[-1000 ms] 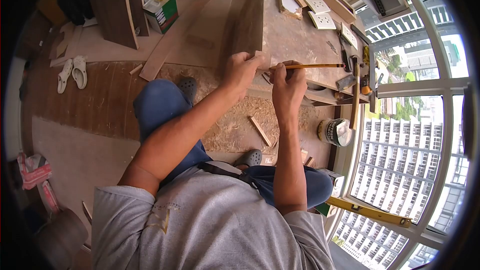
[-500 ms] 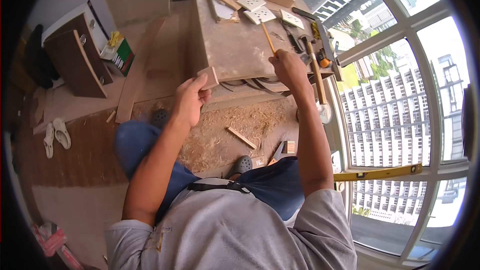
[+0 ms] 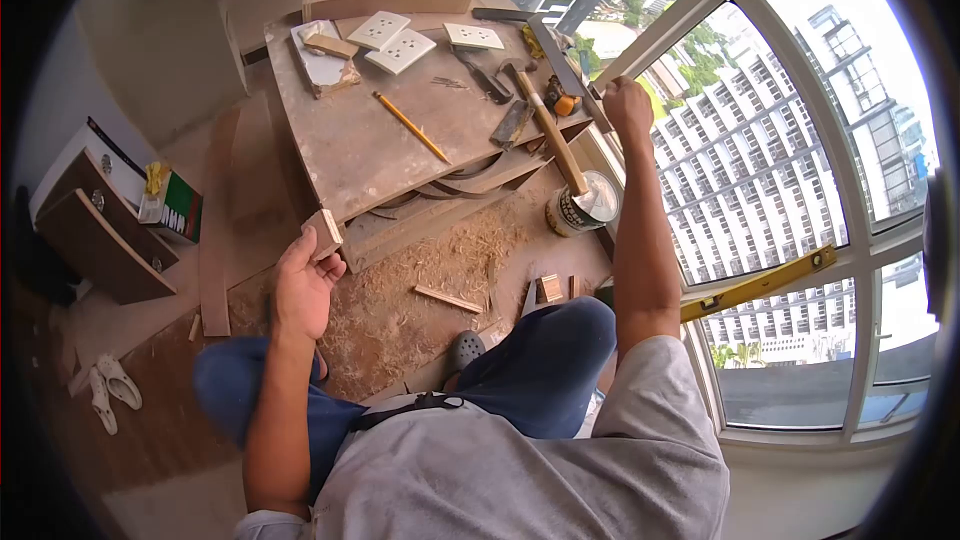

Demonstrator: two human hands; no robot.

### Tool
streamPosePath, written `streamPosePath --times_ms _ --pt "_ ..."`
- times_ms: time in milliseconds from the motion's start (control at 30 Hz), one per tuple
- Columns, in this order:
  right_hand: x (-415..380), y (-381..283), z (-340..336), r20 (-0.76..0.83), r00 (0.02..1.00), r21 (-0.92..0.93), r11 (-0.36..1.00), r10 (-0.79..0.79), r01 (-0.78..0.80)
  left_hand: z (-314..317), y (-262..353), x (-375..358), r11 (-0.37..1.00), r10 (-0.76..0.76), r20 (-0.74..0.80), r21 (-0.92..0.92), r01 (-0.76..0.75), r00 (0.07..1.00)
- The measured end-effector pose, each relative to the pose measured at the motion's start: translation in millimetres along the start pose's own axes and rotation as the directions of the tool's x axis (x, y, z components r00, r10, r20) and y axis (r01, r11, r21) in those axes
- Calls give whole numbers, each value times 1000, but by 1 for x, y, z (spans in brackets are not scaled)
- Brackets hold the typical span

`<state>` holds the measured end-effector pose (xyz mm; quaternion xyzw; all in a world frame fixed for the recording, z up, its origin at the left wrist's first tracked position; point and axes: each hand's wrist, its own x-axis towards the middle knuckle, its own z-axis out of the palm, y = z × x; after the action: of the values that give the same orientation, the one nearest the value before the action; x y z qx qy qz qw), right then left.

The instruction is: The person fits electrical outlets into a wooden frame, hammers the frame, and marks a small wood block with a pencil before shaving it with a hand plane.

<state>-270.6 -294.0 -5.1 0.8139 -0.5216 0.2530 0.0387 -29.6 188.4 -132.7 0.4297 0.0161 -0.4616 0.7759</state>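
My left hand point(image 3: 303, 280) holds a small wooden block point(image 3: 324, 232) up, just off the near corner of the workbench point(image 3: 340, 155). Across the bench, my right hand point(image 3: 627, 102) is by the window. Its fist is closed around the near end of a dark metal straightedge point(image 3: 560, 52) that lies along the bench edge. A yellow pencil point(image 3: 412, 127) lies loose on the benchtop, touched by neither hand. A hammer point(image 3: 547, 128) rests with its handle pointing toward the window side, next to a chisel-like tool point(image 3: 511, 123).
White socket plates point(image 3: 400, 48) and wood scraps sit at the bench's far end. A glue can point(image 3: 583, 208) stands on the floor among shavings point(image 3: 440, 260) and offcuts. A yellow spirit level point(image 3: 760, 283) leans by the window. Dark cabinet parts point(image 3: 100, 240), a green box point(image 3: 175, 208) and sandals point(image 3: 110, 390) lie to the left.
My right hand has laid the pencil on the bench and reached right to the window-side edge. My left hand drew the block back toward me, and the view swung right.
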Motion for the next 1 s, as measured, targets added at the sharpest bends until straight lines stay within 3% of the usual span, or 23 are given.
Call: streamPosePath --times_ms 33,67,100,133,200,233,267,300,367,433,467,500,600,633,667,700,733,800,833,900,933,967,1000 --pt "22 39 18 108 994 -55 998 -15 21 1 -4 4 1000 -7 -42 2 7 999" --pt "44 75 48 176 984 -124 991 -18 40 -2 -8 8 999 21 25 29 -21 999" --pt "42 79 49 253 959 -40 990 -124 138 -10 -5 7 996 64 73 54 -68 995" --pt "56 104 73 366 921 -38 987 -134 158 -11 -2 4 998 47 16 50 -48 999" --pt "70 149 118 236 931 66 960 -280 272 -9 -6 -3 997 24 -58 70 -20 998" --pt "53 98 78 471 871 -84 977 -136 198 -10 -7 -5 995 21 -76 99 -13 997" --pt "55 102 89 468 880 -89 987 -80 136 -10 -8 -6 995 30 -103 103 -19 994" --pt "54 106 98 381 914 -142 968 -140 207 -11 -9 -8 993 14 -75 122 -5 997" --pt "54 109 93 508 860 42 999 -43 25 -17 -9 -13 990 6 -57 144 2 998" --pt "54 120 84 340 940 86 994 39 -73 -21 -11 -15 986 -2 -77 165 15 997" --pt "45 127 69 405 897 263 917 179 -302 -22 -8 -16 986 -1 -77 169 14 997" --pt "23 130 51 450 871 528 727 199 -439 -23 -4 -17 988 30 -108 155 -13 994" --pt "-52 106 -23 468 859 736 447 207 -508 -29 4 -14 991 85 -115 114 -72 990" --pt "-102 66 -56 475 871 820 298 123 -489 -34 7 -13 989 121 -102 93 -112 987" --pt "-137 66 -59 492 860 870 70 -134 -487 -38 9 -9 991 125 -73 55 -121 989" --pt "-184 42 -64 448 851 861 -123 -276 -493 -35 12 -11 992 119 -56 59 -115 991" --pt "-234 5 -72 486 838 834 -155 -249 -530 -29 16 -15 995 75 81 -77 -69 994" --pt "-313 -42 -62 480 828 854 -64 -288 -517 -20 18 -23 970 12 380 -228 81 925" --pt "-346 -54 -47 478 797 819 -140 -370 -556 -8 15 -34 972 16 381 -222 75 924" --pt "-397 -75 -21 470 722 796 -110 -507 -595 18 6 -64 989 134 558 -125 -77 819" --pt "-409 -89 -22 514 630 690 -155 -582 -707 14 -3 -70 991 132 638 -92 -95 759" --pt "-423 -100 -25 546 526 560 -183 -651 -808 13 -3 -74 991 131 637 -91 -94 760" --pt "-430 -109 -29 578 482 574 -92 -659 -814 11 -4 -78 996 85 693 -83 -37 716"
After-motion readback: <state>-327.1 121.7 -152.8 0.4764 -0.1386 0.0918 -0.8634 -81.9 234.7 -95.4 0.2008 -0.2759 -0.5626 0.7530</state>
